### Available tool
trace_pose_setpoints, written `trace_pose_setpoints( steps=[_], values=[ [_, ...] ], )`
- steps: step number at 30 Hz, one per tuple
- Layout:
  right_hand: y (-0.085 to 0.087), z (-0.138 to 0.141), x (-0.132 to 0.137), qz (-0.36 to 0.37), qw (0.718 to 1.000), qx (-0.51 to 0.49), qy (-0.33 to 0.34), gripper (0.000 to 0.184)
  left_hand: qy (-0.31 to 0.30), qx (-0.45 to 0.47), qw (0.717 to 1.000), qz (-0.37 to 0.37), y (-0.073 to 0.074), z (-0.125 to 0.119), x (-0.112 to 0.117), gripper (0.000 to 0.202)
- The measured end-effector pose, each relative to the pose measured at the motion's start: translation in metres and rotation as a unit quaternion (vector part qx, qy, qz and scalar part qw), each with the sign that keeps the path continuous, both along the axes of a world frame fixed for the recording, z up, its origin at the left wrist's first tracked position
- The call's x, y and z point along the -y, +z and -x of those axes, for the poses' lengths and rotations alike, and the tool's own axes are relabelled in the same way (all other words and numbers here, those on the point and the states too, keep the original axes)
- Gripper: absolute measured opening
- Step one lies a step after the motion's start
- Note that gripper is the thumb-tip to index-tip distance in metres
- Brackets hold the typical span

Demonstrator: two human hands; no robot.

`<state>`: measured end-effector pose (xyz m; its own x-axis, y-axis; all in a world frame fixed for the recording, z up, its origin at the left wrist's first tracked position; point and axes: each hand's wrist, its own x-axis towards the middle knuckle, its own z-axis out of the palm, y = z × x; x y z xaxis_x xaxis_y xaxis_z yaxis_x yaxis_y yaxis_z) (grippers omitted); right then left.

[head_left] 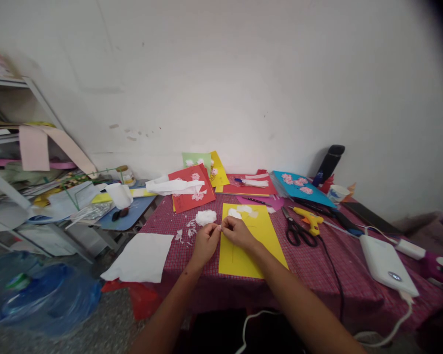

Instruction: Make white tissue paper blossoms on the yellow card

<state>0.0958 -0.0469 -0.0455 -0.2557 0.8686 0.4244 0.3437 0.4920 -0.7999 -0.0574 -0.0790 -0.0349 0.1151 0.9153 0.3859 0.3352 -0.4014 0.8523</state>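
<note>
At the bottom center of the frame, a white cable (244,327) loops below the table's edge, and just above it my forearms reach in over the checked cloth (302,275). A white sheet (140,258) lies at lower left, and a power bank (386,260) at lower right. Mid-frame, my left hand (206,240) and right hand (238,231) meet, fingertips pinched together on a pale bit (220,227) too small to make out, at the left edge of a yellow sheet (239,265). Torn scraps (189,231) and a white wad (205,217) sit just left of my fingers; more white pieces (247,210) lie on the sheet's top end. Right of center, black scissors (298,233) rest near a yellow glue gun (310,219). Farther back, a red card (180,199) and a blue card (299,187), both bearing pink blossoms, flank the table's far side, with a black bottle (329,164) leaning beyond, before a pale wall (243,78).
</note>
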Motion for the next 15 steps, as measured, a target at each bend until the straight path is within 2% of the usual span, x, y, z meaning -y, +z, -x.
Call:
trace_pose_setpoints(
  steps=[7, 15],
  values=[
    [-0.0025, -0.0022, -0.0009, -0.013, 0.999, 0.038, -0.009, 0.008, -0.006, -0.037, 0.999, -0.023, 0.0016, 0.0, 0.0002, 0.023],
    [0.0015, -0.0006, 0.0022, -0.014, 0.999, 0.035, -0.014, 0.01, -0.012, -0.02, 1.0, -0.013, -0.0005, -0.0003, -0.0001, 0.024]
  ],
)
